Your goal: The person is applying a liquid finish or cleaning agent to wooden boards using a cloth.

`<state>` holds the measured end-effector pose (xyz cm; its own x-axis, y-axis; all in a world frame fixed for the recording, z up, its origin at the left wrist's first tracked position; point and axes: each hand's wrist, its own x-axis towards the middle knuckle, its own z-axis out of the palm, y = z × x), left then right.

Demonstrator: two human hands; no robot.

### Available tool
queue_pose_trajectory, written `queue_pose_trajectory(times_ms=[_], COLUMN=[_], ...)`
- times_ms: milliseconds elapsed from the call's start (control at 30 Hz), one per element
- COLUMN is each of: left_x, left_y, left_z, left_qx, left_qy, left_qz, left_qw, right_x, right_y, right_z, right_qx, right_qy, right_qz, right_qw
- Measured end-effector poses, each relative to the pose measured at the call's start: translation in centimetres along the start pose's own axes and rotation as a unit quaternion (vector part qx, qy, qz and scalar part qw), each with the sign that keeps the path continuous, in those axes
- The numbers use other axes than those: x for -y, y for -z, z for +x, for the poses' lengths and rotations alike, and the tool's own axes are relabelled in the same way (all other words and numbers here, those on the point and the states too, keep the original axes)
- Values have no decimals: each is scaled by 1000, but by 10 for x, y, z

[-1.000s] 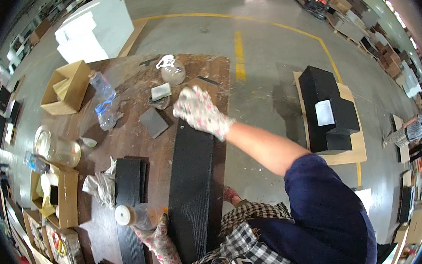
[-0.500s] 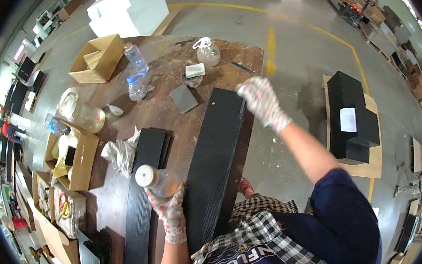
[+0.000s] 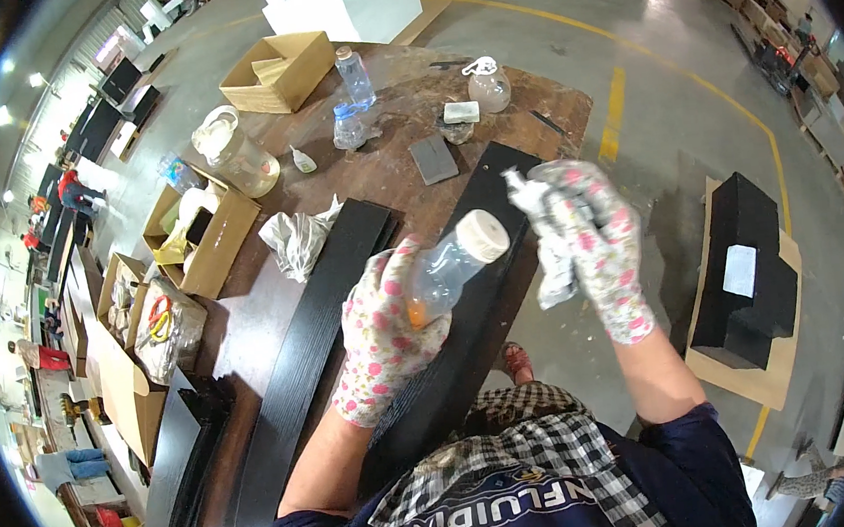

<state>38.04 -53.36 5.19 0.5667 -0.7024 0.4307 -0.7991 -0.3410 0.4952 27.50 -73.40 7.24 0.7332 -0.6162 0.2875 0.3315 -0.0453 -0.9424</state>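
My left hand (image 3: 386,329), in a flowered white glove, is closed around a clear plastic bottle (image 3: 442,267) with a wide white cap. The bottle tilts with its cap toward upper right, above a long black wood-grain board (image 3: 468,330). Something orange shows at its lower end. Gloved the same way, my right hand (image 3: 596,238) grips a crumpled white cloth (image 3: 552,262) at the board's right side, with part of it hanging below the fingers. The board lies lengthwise along the right edge of a brown table (image 3: 385,181). Both hands are raised above it.
Left of the board lie another black board (image 3: 300,364), a crumpled white cloth bundle (image 3: 297,239) and a stack of black panels (image 3: 189,465). Cartons (image 3: 225,246), a large clear jar (image 3: 248,163), bottles (image 3: 356,79) and a grey block (image 3: 433,159) stand farther off. Black pieces (image 3: 735,286) rest on cardboard at right.
My left hand has lifted the bottle up and right, over the board. My right hand has come back from the board's far end toward me, and the white cloth now shows in it.
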Motion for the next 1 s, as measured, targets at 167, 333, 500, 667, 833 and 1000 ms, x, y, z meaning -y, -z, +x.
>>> queue_pose_trajectory(times_ms=[167, 333, 500, 667, 833, 1000], left_x=[-23, -61, -83, -26, -2, 40], left_y=[10, 20, 0, -26, -63, -99], left_z=[4, 26, 45, 29, 39, 25], left_qx=[157, 264, 250, -21, -189, -232], left_qy=[-23, -211, -199, -144, -121, 78], left_qz=[139, 470, 496, 92, -158, -290], left_qw=[978, 815, 808, 985, 962, 925], right_x=[-47, -104, -77, 1, 30, -41], right_y=[-1, -3, 21, 0, -19, 35], right_z=[-41, -87, -67, -22, 6, 30], right_qx=[-18, -91, -163, -49, 17, -123], right_qy=[-39, -179, -106, 79, 324, -109], right_qz=[59, 357, 298, 62, -265, -67], right_qw=[997, 912, 935, 994, 908, 984])
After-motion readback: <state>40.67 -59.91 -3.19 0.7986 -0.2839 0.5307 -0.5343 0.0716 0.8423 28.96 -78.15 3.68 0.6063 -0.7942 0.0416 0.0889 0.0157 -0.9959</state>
